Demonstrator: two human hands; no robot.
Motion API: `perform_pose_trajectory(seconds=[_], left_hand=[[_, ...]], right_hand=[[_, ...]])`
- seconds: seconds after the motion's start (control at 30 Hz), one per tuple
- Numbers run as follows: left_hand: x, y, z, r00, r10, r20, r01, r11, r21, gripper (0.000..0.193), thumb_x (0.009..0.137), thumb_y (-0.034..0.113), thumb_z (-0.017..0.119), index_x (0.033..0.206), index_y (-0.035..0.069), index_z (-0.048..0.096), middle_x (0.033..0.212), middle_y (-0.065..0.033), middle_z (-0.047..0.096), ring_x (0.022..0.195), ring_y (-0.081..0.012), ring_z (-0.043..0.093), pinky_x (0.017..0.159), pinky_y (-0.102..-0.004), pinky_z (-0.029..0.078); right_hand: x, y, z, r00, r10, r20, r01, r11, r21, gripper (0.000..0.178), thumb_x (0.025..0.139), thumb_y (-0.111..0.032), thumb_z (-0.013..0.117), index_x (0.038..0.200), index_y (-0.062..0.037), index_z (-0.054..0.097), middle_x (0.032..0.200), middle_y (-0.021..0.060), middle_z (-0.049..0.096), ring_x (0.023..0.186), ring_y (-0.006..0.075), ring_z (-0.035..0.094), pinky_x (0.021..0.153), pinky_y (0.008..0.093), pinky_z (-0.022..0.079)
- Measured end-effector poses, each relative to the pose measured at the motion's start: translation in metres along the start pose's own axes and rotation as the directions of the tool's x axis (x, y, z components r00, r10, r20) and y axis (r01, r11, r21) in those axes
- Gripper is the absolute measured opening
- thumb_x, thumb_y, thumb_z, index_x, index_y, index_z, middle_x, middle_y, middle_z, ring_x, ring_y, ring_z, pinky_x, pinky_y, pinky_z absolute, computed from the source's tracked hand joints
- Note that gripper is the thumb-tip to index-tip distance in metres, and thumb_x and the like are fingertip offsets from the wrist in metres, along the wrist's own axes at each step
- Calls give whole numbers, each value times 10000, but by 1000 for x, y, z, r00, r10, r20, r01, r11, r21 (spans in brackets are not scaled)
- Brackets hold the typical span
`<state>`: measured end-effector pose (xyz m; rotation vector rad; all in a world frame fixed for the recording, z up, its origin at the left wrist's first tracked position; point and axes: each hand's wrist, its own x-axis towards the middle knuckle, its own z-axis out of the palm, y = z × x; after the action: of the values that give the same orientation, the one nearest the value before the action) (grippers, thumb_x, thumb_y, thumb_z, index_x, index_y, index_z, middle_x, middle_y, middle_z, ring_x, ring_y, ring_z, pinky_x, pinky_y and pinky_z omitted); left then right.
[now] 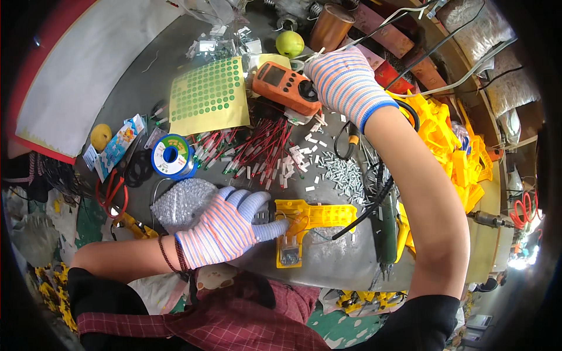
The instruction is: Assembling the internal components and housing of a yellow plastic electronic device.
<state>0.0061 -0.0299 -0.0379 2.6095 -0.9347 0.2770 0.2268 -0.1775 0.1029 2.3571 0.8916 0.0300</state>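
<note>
My left hand, in a striped knit glove, rests flat on the near bench with its fingers pressing a yellow plastic housing that carries a small circuit board and thin wires. My right hand, in the same kind of glove, reaches far across the bench and touches the dial of an orange multimeter. A black cable crosses the yellow housing. A dark green soldering iron lies just right of the housing.
Red-wired parts and small white pieces litter the middle. A solder spool, a sheet of green dot stickers, bubble wrap, a green apple and a stack of yellow housings surround them.
</note>
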Motion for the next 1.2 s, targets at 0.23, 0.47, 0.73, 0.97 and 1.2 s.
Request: perform_pose_trajectory(seconds=[0.23,0.47,0.73,0.97,1.2], left_hand=[[-5,-4,0,999,-50,1,50,998,32,235,911,382,619,1141,399,666,1167,-119,604,984,-331,607,823,-470,467],[-2,1,0,1000,-11,12,11,1000,16,242,904,372,622,1142,394,663,1182,-122,594,992,-332,602,829,-469,468],[-2,-1,0,999,26,34,-28,998,64,259,916,350,595,1162,392,662,1201,-131,584,1014,-342,591,847,-476,468],[-4,-1,1,998,25,52,-31,993,117,297,921,340,569,1198,396,658,1237,-136,575,1032,-340,590,854,-466,472],[-8,5,0,997,25,71,-35,990,138,324,930,309,560,1231,404,632,1242,-145,568,1036,-350,588,851,-466,486]], right_hand=[[18,-8,7,996,-50,-68,56,994,98,165,782,-135,694,939,-105,735,819,133,723,809,301,713,719,408,540],[6,-3,8,1000,-6,-19,8,996,84,190,846,-223,679,974,-103,755,918,81,749,893,248,722,763,406,503],[6,-4,8,998,-2,-61,6,998,60,173,845,-210,679,953,-98,756,882,80,746,867,242,723,744,411,499],[7,-7,5,999,46,-19,-45,997,56,176,792,-162,728,958,-106,737,915,125,741,913,284,720,761,396,550],[3,-12,6,999,37,-36,-35,999,34,182,796,-127,697,973,-107,736,923,134,740,913,289,720,769,399,556]])
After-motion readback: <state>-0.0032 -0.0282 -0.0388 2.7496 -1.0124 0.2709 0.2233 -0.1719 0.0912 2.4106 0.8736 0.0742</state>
